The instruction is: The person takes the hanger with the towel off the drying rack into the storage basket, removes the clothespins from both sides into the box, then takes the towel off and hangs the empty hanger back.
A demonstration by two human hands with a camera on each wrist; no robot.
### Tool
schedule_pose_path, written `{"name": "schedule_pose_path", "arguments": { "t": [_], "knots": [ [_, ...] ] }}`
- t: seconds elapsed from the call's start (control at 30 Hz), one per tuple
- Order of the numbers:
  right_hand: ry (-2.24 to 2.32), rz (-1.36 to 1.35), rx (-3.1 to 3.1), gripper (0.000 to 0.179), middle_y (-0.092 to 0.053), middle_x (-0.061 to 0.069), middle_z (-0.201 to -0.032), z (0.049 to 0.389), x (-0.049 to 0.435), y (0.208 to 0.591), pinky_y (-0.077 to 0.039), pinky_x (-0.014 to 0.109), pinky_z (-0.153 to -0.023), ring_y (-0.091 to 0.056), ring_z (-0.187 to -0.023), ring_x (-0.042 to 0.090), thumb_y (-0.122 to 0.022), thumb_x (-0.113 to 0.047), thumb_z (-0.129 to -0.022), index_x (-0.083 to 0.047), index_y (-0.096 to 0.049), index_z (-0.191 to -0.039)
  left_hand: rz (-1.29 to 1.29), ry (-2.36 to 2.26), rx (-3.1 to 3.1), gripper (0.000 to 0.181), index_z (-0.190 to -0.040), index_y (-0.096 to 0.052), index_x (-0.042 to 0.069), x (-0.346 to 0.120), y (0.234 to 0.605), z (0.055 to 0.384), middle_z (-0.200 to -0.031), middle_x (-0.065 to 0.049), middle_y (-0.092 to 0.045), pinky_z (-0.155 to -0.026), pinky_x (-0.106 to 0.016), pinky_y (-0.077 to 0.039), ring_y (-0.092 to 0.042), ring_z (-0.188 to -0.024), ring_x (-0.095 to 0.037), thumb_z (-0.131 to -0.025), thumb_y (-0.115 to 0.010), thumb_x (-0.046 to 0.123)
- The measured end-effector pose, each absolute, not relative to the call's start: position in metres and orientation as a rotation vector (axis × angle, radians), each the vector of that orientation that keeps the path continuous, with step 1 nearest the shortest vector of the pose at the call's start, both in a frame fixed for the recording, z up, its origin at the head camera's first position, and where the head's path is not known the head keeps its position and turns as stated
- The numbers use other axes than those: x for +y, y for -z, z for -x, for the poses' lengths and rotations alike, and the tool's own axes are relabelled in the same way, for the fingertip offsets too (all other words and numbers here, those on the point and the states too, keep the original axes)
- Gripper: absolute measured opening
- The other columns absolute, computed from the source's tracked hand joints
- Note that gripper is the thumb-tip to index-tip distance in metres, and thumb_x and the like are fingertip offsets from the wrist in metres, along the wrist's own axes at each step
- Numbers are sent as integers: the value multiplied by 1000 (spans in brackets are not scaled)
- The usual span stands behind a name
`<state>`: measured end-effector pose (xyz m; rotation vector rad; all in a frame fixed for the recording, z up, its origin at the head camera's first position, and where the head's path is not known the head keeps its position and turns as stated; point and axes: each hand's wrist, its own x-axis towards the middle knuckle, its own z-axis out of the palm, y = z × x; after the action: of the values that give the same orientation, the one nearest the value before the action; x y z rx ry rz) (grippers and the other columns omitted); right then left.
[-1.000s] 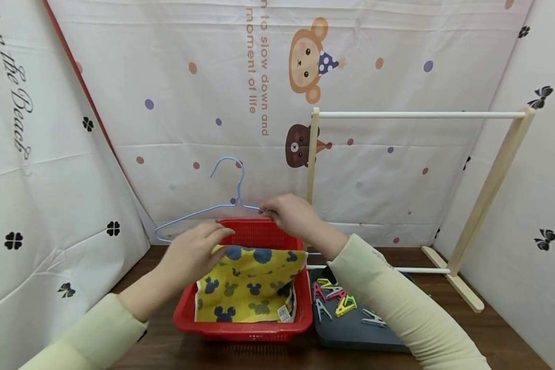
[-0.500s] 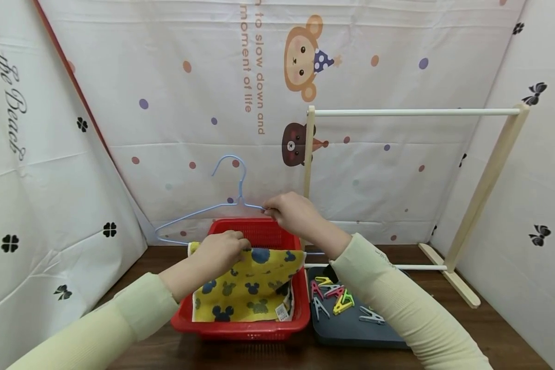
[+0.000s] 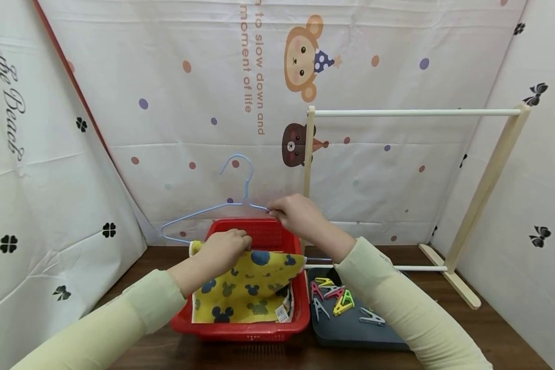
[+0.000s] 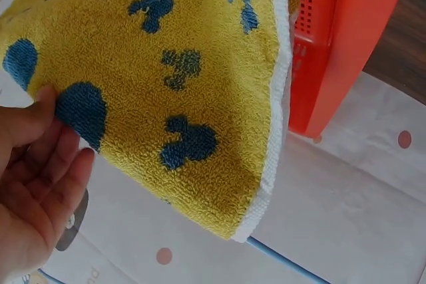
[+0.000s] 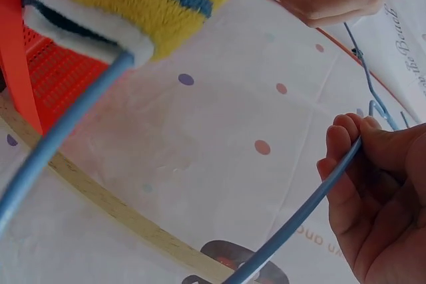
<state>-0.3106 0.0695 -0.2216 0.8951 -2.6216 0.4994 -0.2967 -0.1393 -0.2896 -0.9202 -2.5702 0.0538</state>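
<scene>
A light-blue wire hanger (image 3: 203, 210) stands upright over the basket, its hook pointing up. My right hand (image 3: 298, 214) pinches the hanger's right shoulder; the right wrist view shows thumb and fingers around the wire (image 5: 293, 221). A yellow towel (image 3: 247, 295) with blue mouse-head prints and white edging hangs folded over the hanger's bottom bar, and the bar comes out of the fold in the right wrist view. My left hand (image 3: 226, 249) pinches the towel's top edge left of its middle. In the left wrist view thumb and fingertips meet at that edge (image 4: 80, 114).
The red plastic basket (image 3: 241, 331) sits beneath the towel, whose lower part lies inside it. To its right a dark grey tray (image 3: 351, 334) holds several coloured clothes pegs (image 3: 344, 303). Behind stands a wooden rack with a white top rail (image 3: 416, 113).
My left hand has moved right onto the towel's top edge and taken hold of it. The hanger and my right hand have shifted slightly right.
</scene>
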Motion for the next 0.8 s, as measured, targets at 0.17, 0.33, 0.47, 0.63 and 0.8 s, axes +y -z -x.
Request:
{"name": "schedule_pose_path", "arguments": {
  "t": [0.17, 0.33, 0.47, 0.63, 0.8],
  "knots": [
    [-516, -903, -2628, 15, -76, 8, -85, 311, 72, 223, -58, 32, -76, -63, -73, 16, -65, -12, -99, -10, -80, -102, 899, -51, -2615, 11, -87, -70, 9, -137, 291, 297, -84, -3, -71, -72, -29, -59, -62, -77, -15, -85, -81, 5],
    [-511, -903, -2628, 17, -77, 9, -89, 312, 73, 225, -59, 32, -76, -65, -75, 17, -64, -11, -100, -7, -80, -107, 852, 0, -2675, 15, -93, -68, 7, -137, 288, 300, -90, -6, -69, -80, -33, -61, -64, -83, -18, -85, -79, 2],
    [-499, -894, -2643, 17, -75, 8, -84, 311, 74, 227, -55, 27, -68, -62, -72, 17, -65, -12, -100, -7, -79, -108, 840, 190, -2666, 9, -94, -70, 6, -142, 284, 301, -90, -6, -69, -80, -34, -60, -64, -81, -17, -90, -73, -1],
    [-486, -912, -2642, 14, -69, 5, -73, 311, 74, 231, -46, 23, -60, -57, -65, 14, -66, -13, -99, -7, -79, -100, 882, 392, -2558, 8, -92, -73, 4, -150, 278, 301, -89, -7, -71, -75, -34, -58, -63, -79, -16, -91, -68, -3],
    [-489, -934, -2643, 14, -71, 5, -74, 314, 74, 235, -49, 22, -63, -57, -64, 12, -66, -11, -99, -6, -79, -98, 846, 498, -2523, 8, -93, -75, 4, -154, 267, 298, -89, -8, -73, -72, -31, -56, -64, -78, -15, -91, -69, -1]
  ]
}}
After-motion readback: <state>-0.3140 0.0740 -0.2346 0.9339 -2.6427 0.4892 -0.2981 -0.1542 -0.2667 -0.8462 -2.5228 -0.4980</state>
